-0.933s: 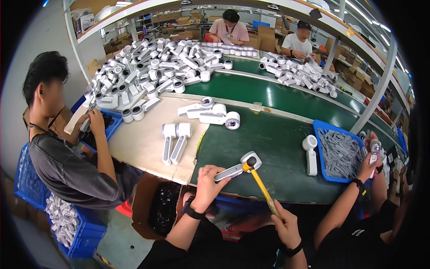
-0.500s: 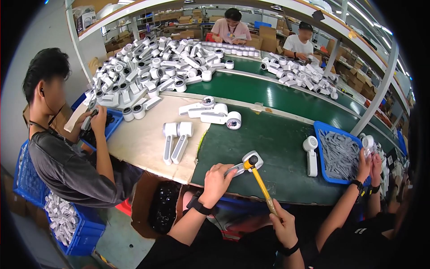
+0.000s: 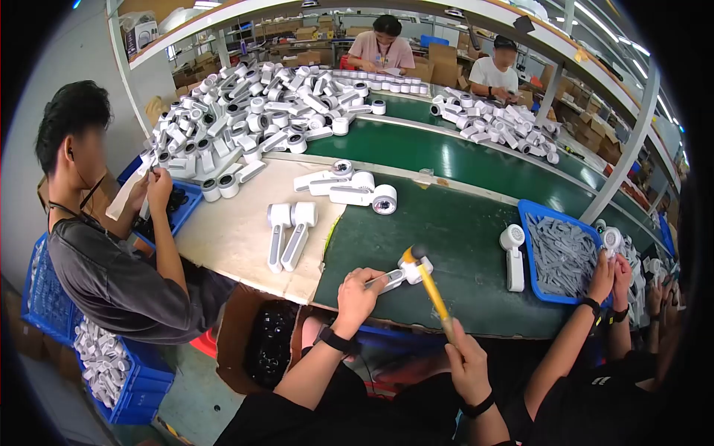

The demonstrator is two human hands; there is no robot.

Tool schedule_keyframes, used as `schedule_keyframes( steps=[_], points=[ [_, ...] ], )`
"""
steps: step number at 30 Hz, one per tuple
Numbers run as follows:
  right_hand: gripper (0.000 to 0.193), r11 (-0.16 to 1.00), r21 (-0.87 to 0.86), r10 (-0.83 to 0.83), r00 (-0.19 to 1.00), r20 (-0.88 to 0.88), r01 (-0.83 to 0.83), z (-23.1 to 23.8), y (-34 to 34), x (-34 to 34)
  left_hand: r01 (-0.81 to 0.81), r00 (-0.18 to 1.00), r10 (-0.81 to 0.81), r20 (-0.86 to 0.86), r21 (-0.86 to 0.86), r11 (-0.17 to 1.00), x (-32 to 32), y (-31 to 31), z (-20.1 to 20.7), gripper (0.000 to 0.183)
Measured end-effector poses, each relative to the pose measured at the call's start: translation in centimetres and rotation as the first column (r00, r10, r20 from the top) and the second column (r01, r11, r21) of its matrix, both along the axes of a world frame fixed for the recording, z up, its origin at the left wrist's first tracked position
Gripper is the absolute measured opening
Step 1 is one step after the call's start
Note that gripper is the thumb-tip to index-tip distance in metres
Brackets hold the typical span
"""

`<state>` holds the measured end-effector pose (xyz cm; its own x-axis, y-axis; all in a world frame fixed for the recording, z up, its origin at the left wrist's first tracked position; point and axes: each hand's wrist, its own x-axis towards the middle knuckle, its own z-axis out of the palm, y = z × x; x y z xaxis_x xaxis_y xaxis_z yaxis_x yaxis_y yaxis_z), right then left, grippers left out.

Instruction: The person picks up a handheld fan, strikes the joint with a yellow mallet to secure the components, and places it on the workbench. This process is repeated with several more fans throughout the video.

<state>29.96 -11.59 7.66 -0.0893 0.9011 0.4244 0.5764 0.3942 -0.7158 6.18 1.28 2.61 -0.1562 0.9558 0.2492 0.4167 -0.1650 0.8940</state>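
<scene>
"Green cutting-type matting [image 3: 468,256] formed the work surface. How was the piece secured?"

"By hand. The left hand [image 3: 358,299] grasped a white round-headed appliance [image 3: 411,275] by its grey-panelled handle, over the mat's near side, with the round head at two o'clock from the knuckles. In my judgement the grip steadied it and spared the fingers."

"And the right hand [image 3: 470,364]?"

"It was clenched around the lower end of a yellow-handled mallet [image 3: 433,293], presumably for leverage. The black-and-yellow mallet head overlapped the appliance's head in view, blurred; whether they touched could not be told."

"Surroundings, with the held appliance as dial centre?"

"Two matching appliances [image 3: 292,236] lay side by side at ten o'clock on tan sheeting [image 3: 223,249], which probably protected their casings. A cluster of others [image 3: 353,186] lay at eleven. Near three, a single appliance [image 3: 514,256] lay just beside a blue tray [image 3: 523,223] of grey strips [image 3: 559,256]. The tray's walls evidently kept those loose parts together, apart from the mallet."
</scene>
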Motion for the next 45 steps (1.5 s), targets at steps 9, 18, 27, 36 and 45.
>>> schedule_keyframes(
  steps=[9,18,27,36,45],
  points=[
    [0.049,0.996,-0.078,0.046,0.995,0.094,-0.038,-0.9,0.4,0.1,-0.025,0.999,0.026,-0.028,0.021,0.999,0.1,0.0,0.0,0.017],
    [0.051,0.997,-0.072,0.028,0.984,0.174,-0.015,-1.7,0.4,-0.1,-0.099,0.986,0.099,-0.135,0.005,0.995,0.4,-0.1,0.4,0.018],
    [0.052,0.984,-0.157,0.110,0.975,0.191,-0.080,-1.4,-0.4,-0.1,-0.068,0.991,0.066,-0.119,-0.016,0.998,0.0,0.3,0.2,0.019],
    [0.051,0.989,-0.137,0.061,0.998,0.027,-0.056,-0.8,-0.3,0.3,0.016,0.990,-0.015,-0.139,0.003,1.000,-1.0,-0.2,0.0,0.021],
    [0.049,0.996,-0.040,0.086,0.995,0.059,-0.084,0.6,-0.8,-0.2,0.121,0.972,-0.078,-0.223,0.186,0.975,-1.5,-0.3,0.3,0.025]
  ],
)
